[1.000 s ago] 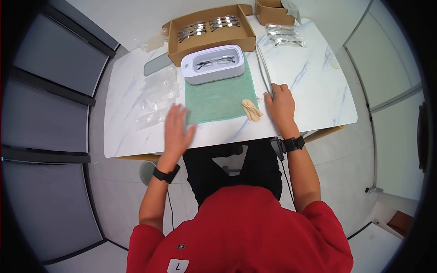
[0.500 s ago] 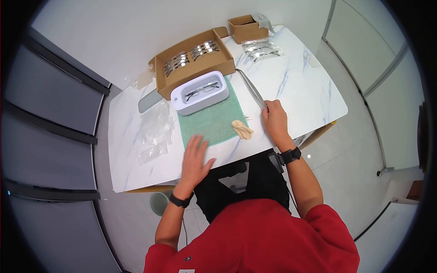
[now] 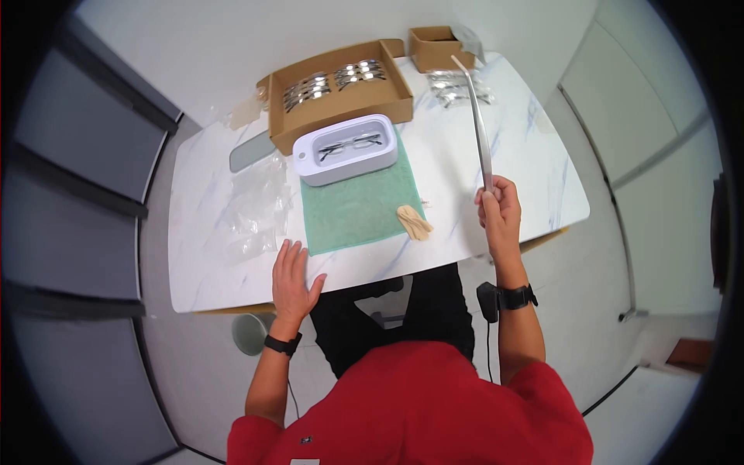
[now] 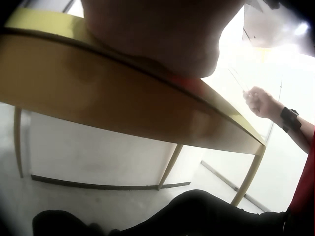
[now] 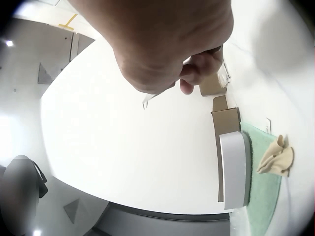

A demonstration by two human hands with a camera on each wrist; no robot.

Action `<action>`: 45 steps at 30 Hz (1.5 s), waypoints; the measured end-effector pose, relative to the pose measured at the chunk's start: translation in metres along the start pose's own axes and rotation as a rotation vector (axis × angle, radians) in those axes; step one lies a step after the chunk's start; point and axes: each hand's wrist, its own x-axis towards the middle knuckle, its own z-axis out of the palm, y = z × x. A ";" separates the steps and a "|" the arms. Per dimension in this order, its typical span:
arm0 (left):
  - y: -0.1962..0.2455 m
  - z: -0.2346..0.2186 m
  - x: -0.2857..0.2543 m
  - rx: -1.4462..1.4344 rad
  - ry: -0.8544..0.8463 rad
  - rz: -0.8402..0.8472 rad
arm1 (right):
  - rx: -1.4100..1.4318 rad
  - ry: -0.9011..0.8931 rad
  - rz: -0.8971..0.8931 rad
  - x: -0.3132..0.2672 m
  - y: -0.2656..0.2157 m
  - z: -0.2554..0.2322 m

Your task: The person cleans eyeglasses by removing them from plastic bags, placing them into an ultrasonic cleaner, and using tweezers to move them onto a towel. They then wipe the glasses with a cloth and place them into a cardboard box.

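Note:
In the head view my right hand (image 3: 502,213) grips long metal tweezers (image 3: 480,128) near their lower end, raised over the right of the table with the bent tip pointing away. The right wrist view shows two tips on the tweezers (image 5: 150,99), slightly apart. With fingers straight, my left hand (image 3: 292,279) rests at the table's front edge, left of a green towel (image 3: 353,205). On the towel's far part stands a white ultrasonic cleaner (image 3: 341,169) without its lid, eyeglasses (image 3: 364,140) in its basin. A crumpled beige cloth (image 3: 415,222) lies on the towel's near right corner.
Behind the cleaner, an open cardboard tray (image 3: 399,108) holds rows of eyeglasses. A small cardboard box (image 3: 434,56) and bagged eyeglasses (image 3: 457,87) sit at the back right. Clear plastic bags (image 3: 260,201) and a grey lid (image 3: 252,153) lie on the left. A bin (image 3: 249,335) stands below.
My right hand has lifted the tweezers from the table, tip upward. The left hand has moved left from the towel's near edge and come to rest on the table. The head view has shifted.

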 end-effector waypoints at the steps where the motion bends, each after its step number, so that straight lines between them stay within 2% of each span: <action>1: 0.000 0.000 0.000 -0.010 0.008 -0.003 | -0.080 -0.047 0.008 0.004 -0.004 -0.001; 4: -0.001 -0.001 -0.001 -0.025 0.032 -0.029 | -0.498 -0.188 -0.214 0.018 -0.026 0.004; 5: 0.000 -0.002 0.000 -0.023 0.040 -0.033 | -0.623 -0.227 -0.218 0.023 -0.039 0.007; 8: 0.001 -0.003 0.000 -0.015 0.060 -0.056 | -0.904 -0.365 -0.447 0.044 -0.062 0.020; 9: 0.000 -0.003 0.000 -0.015 0.066 -0.059 | -0.955 -0.369 -0.618 0.052 -0.062 0.024; 12: 0.001 -0.004 0.000 -0.015 0.081 -0.066 | -1.245 -0.433 -0.703 0.067 -0.073 0.033; 15: 0.001 -0.003 -0.001 -0.031 0.081 -0.078 | -1.381 -0.468 -0.722 0.077 -0.072 0.043; 24: -0.001 -0.003 -0.004 -0.047 0.103 -0.088 | -1.517 -0.537 -0.827 0.090 -0.078 0.075; 30: -0.002 -0.001 -0.006 -0.041 0.127 -0.087 | -1.519 -0.587 -1.013 0.099 -0.081 0.079; 42: -0.005 0.001 -0.008 -0.033 0.141 -0.075 | -1.438 -0.450 -0.972 0.083 -0.098 0.054; 45: -0.005 0.000 -0.006 -0.022 0.155 -0.071 | -1.281 -0.384 -0.986 0.074 -0.117 0.053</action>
